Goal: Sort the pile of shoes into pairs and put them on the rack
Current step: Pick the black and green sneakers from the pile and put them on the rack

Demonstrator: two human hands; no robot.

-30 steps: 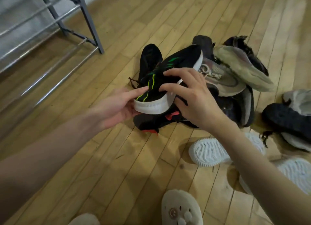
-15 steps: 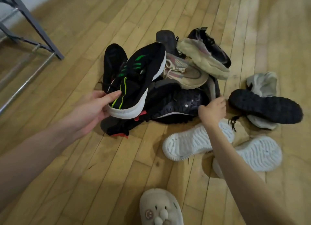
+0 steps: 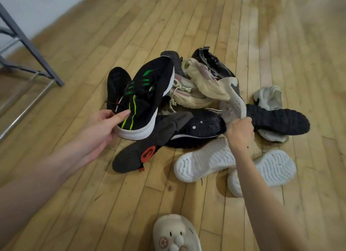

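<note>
Right hand (image 3: pixel 240 131) just left the green-striped sneaker (image 3: pixel 148 99), fingers now clamped on a grubby white shoe (image 3: pixel 233 102) at 3 o'clock, left hand (image 3: pixel 104 127) still gripping the sneaker, so mate-hunting's on.

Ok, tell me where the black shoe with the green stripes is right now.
In the head view, the black shoe with green stripes sits at the pile's left edge, gripped at its white-soled end by the left hand, with a beige sneaker just right of it.
</note>
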